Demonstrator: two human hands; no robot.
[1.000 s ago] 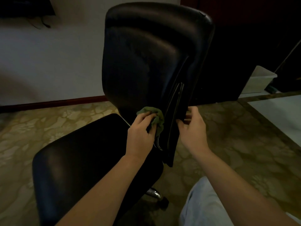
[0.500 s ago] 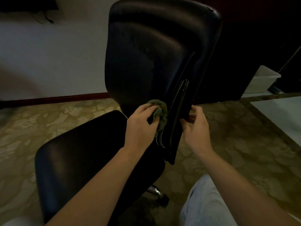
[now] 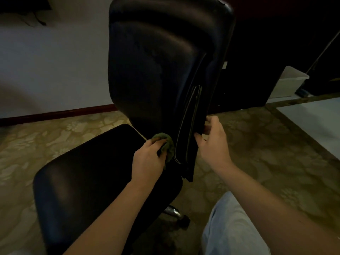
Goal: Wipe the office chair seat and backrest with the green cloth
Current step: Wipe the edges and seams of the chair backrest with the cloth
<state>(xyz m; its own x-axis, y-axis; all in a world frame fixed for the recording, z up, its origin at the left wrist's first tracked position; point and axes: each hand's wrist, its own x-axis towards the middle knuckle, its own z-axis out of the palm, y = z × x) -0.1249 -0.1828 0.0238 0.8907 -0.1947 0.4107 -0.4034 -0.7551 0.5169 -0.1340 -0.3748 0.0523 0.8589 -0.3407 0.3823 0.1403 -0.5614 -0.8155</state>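
Note:
A black office chair stands on the floor, its tall backrest [image 3: 158, 61] upright at centre and its seat [image 3: 88, 173] spreading to the lower left. My left hand [image 3: 149, 159] grips a bunched green cloth [image 3: 166, 144] and presses it against the bottom of the backrest, just above the seat. My right hand [image 3: 211, 142] grips the backrest's lower right edge, thumb on the front and fingers curled behind it.
Patterned beige floor [image 3: 266, 150] lies all round the chair. A white wall with a dark red skirting board [image 3: 58, 113] runs behind. A white plastic box [image 3: 288, 81] stands at the far right beside dark furniture. The chair's chrome base [image 3: 172, 211] shows under the seat.
My left hand with the cloth has slid down the backrest to its base. My right hand keeps its grip on the backrest edge.

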